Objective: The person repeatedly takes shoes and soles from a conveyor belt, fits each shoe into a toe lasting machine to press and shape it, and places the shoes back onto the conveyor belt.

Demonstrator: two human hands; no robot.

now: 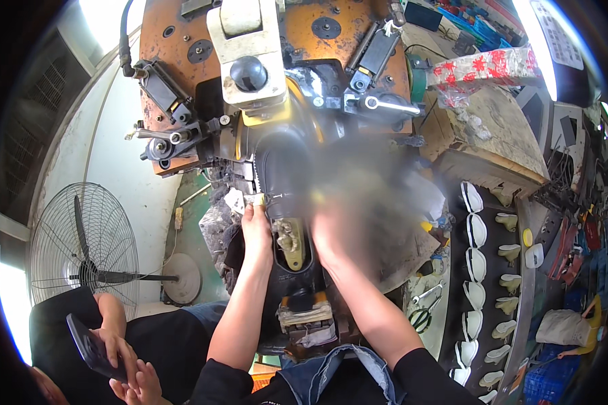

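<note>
In the middle of the machine sits a black shoe upper (277,177), directly under a pale metal arm with a dark round knob (248,73). My left hand (257,233) is at the upper's left side, its fingers closed at the edge next to a small whitish tab (253,200). Opposite it, my right hand (325,233) reaches to the upper's right side; a grey blur covers its fingers and whatever they touch. Between my wrists is a yellowish metal piece (290,253) with a lumpy pale top, set in a dark holder.
Orange machine plates (162,40) carry clamps on both sides. At left stand a caged fan (84,250) and a person holding a phone (91,347). A rack (486,270) at right bears several white shoe-shaped pieces, near scissors (421,320) and a wooden box (496,135).
</note>
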